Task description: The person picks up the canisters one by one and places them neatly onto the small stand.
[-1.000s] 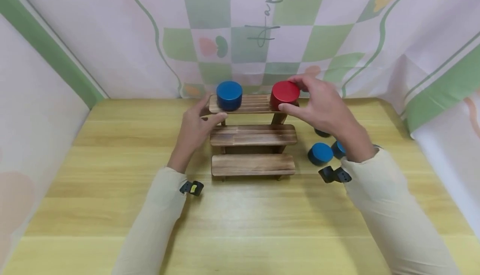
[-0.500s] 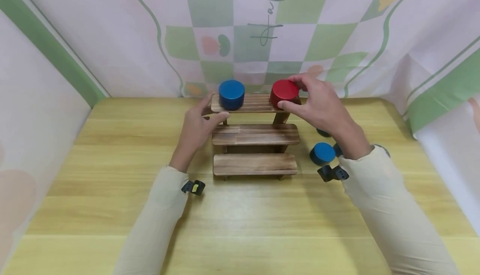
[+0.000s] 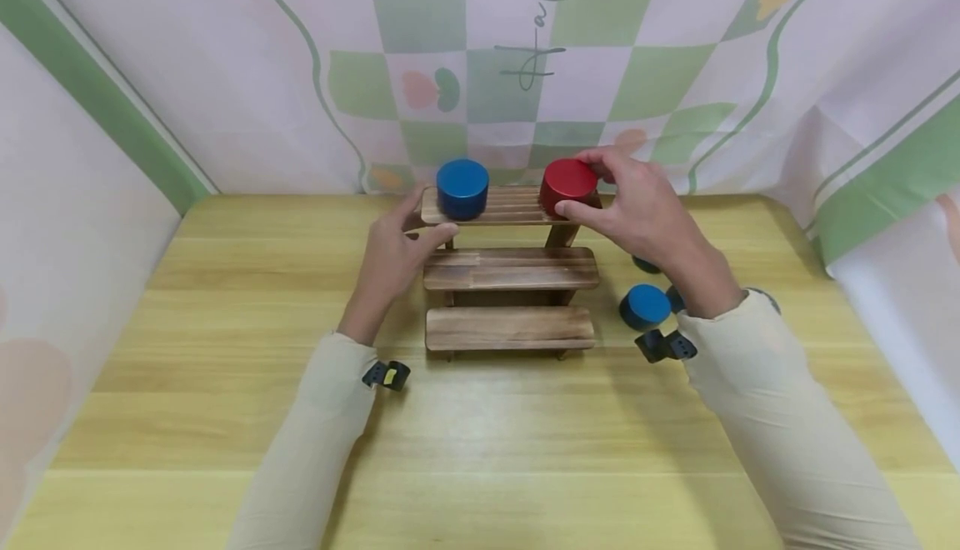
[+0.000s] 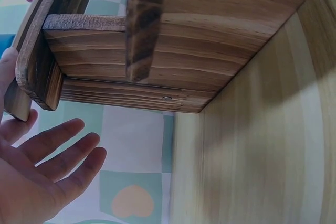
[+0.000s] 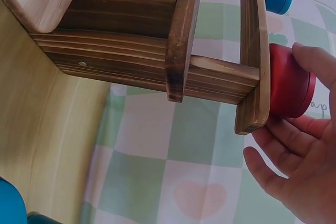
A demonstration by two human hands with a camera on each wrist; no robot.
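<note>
A three-tier wooden stand [image 3: 510,271] rises in steps, its highest tier at the back. My left hand [image 3: 386,258] holds the top tier's left end between thumb and index finger; the other fingers spread below, as the left wrist view shows. Close to that thumb, a blue cylinder [image 3: 462,190] stands upright on the top tier. At the tier's right end, my right hand [image 3: 645,208] grips a red cylinder [image 3: 568,187], thumb in front and fingers behind. The right wrist view shows the red cylinder [image 5: 290,81] resting against the tier's upper face.
On the wooden table [image 3: 480,442], another blue cylinder [image 3: 645,307] stands right of the stand. Further dark blue pieces there are partly hidden by the right wrist. A checkered cloth [image 3: 502,83] hangs close behind the stand. The middle and lowest tiers bear nothing.
The head view has shifted slightly. Both hands keep their places at the top tier, and the red and blue cylinders stay where they were.
</note>
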